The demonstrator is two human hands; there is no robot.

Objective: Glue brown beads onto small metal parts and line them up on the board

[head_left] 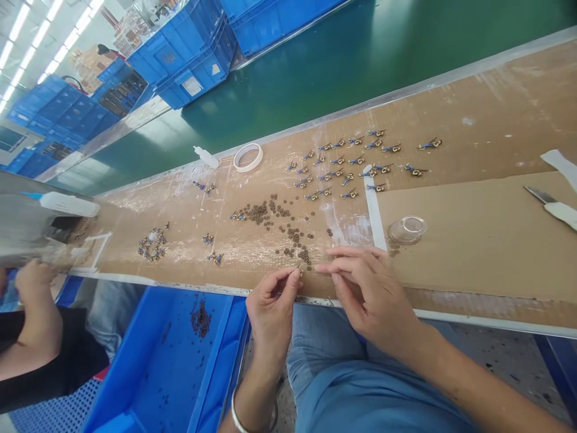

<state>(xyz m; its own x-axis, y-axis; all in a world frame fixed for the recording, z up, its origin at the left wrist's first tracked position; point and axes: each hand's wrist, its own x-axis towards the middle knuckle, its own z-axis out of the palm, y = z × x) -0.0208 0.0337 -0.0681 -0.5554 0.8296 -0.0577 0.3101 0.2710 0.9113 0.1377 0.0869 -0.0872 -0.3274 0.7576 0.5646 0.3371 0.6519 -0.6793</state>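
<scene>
My left hand point(276, 300) is closed in a pinch at the table's front edge. A tiny painted figurine point(301, 272) pokes out from its fingertips, mostly hidden by them. My right hand point(367, 285) hovers just to the right, its fingers stretched and apart, with nothing seen between them. Its index fingertip is close to a loose scatter of small brown discs point(295, 236) on the cardboard. Beyond the discs, several blue and gold figurines point(336, 161) lie in loose rows. More figurines point(152, 245) form a ring at the left.
A clear plastic cup point(407, 230), a knife point(552, 203), a tape roll point(248, 157) and a white bottle point(206, 157) sit on the cardboard-covered table point(478, 240). Below stands a blue bin point(157, 361). Behind runs a green belt point(315, 78). Another person's arm point(38, 325) is at left.
</scene>
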